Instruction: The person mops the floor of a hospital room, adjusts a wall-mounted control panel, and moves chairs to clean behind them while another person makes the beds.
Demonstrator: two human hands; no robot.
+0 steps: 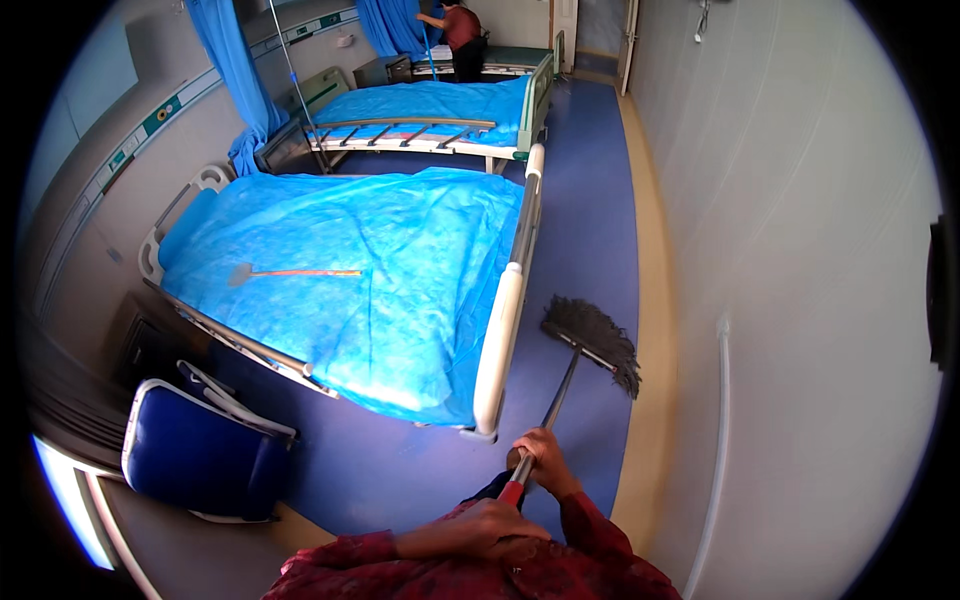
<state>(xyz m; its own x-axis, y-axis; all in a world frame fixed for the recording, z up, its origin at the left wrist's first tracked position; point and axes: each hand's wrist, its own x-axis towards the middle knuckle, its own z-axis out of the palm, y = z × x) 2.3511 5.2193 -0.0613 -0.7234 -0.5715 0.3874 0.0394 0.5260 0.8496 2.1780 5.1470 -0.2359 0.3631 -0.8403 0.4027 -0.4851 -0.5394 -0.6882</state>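
A floor mop with a dark grey, stringy head lies flat on the blue floor between the bed's foot end and the wall. Its metal handle slants back towards my body. My right hand is wrapped around the shaft partway down. Up by my chest, my left hand grips the red end of the handle. Part of that end is hidden under the left hand's fingers.
Left of the mop stands a bed with a blue sheet; a fly swatter lies on it. A blue chair is at lower left. A second bed and a person are farther back. A wall bounds the right.
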